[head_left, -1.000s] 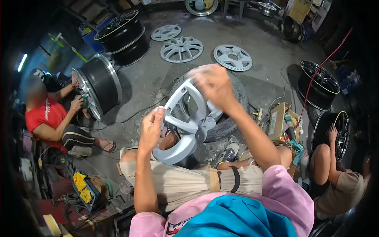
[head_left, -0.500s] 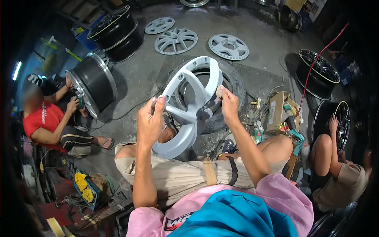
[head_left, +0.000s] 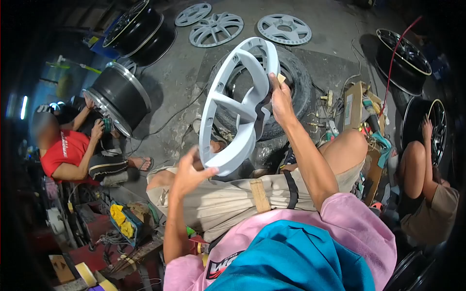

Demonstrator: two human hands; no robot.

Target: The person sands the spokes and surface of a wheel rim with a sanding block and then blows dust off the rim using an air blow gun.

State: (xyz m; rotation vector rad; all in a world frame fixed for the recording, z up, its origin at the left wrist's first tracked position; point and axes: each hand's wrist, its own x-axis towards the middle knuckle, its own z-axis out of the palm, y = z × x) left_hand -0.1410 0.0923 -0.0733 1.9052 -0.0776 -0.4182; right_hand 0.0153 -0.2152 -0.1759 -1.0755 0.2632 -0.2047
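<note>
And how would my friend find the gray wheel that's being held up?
Start at the tyre flat on the floor, mid-picture. In front of it, between the left hand and right hand, is the gray wheel. Three other gray wheels lie flat beyond; this one is held up, tilted.

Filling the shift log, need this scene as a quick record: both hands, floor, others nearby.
left hand: at lower end of grey wheel face; firmness of grip unclear
right hand: small tan block at fingertips, by the wheel face's rim
floor ahead: tire lying flat; three more grey wheel faces beyond it
person in red: holding green tool at a wheel
person at picture right: hand on another wheel
</note>
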